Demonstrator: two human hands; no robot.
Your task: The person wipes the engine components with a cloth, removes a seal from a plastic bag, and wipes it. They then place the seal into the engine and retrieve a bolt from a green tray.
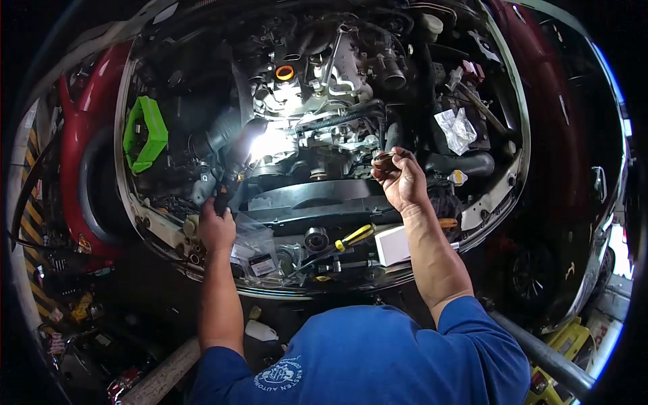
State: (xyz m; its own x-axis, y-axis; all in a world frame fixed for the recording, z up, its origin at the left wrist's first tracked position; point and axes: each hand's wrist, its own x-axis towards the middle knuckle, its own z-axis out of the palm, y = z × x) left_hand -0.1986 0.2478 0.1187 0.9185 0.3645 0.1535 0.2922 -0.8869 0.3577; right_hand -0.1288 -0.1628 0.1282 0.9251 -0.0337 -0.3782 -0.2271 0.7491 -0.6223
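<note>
A small round brownish piece [383,162] is pinched between thumb and fingers of the right hand [403,181], held up near the engine [341,74], off its near right corner. The engine lies ahead of both hands and between their lines of reach, and of the two the right hand is nearer to it. A dark lamp [237,160] is gripped by the left hand [216,228], which is placed off the engine's near left corner. The lamp's long axis is pointed forward and slightly rightward, its lit end directed at the engine's near left part. Which way the piece faces cannot be told. On the near side of the engine, beyond the fan cover, a yellow-handled screwdriver [355,237] and a white box [393,246] are laid.
</note>
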